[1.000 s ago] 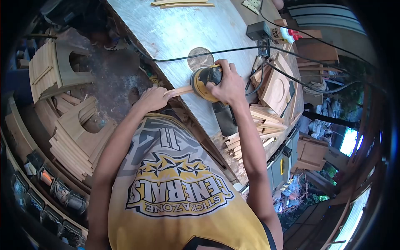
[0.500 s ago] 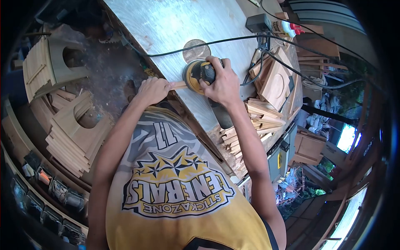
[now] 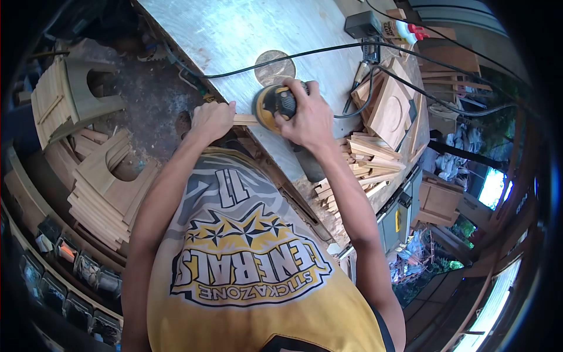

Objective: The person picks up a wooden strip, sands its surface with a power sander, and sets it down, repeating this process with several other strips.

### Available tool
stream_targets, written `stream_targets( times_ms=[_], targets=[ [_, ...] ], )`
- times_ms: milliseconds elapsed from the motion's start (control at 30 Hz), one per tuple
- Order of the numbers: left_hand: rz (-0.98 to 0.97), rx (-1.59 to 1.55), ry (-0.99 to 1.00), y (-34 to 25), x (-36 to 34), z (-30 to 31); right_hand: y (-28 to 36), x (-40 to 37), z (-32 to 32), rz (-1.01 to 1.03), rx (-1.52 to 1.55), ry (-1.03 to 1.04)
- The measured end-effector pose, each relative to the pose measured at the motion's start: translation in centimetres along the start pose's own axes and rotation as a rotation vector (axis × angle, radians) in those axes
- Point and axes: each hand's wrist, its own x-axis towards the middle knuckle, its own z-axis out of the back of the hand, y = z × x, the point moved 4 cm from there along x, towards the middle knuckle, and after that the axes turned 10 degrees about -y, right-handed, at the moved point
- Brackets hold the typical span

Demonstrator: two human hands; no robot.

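My right hand [image 3: 308, 114] wraps over the top of a yellow and black orbital sander [image 3: 271, 107]. The sander sits at the near edge of a pale, scuffed workbench [image 3: 234, 29]. My left hand [image 3: 213, 122] is closed on the end of a narrow wooden strip [image 3: 245, 119], just off the bench edge. The strip's other end runs under the sander, where it is hidden. Beyond the sander, a round sanding disc [image 3: 275, 68] lies flat on the bench.
A black cord [image 3: 316, 53] crosses the bench. Thin wood strips [image 3: 372, 158] are piled to the right, beside a wooden piece with a round recess [image 3: 389, 120]. Glue bottles [image 3: 402, 30] stand at the back. Stacked curved wood panels [image 3: 105, 182] are on the left, near plastic bins [image 3: 88, 270].
The sander and my right hand have shifted slightly left. My left hand has moved a little left, and more of the strip shows between hand and sander.
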Motion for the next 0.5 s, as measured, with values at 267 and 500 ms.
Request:
stream_targets(
  times_ms=[267,500],
  targets=[
    [0.118,-0.008,-0.042,-1.0,0.1,0.0,-0.4,-1.7,0.5,-0.02,-0.022,-0.044],
    [0.173,0.022,-0.025,-1.0,0.5,0.2,-1.3,-1.7,0.9,-0.125,-0.064,0.008]
  ],
)
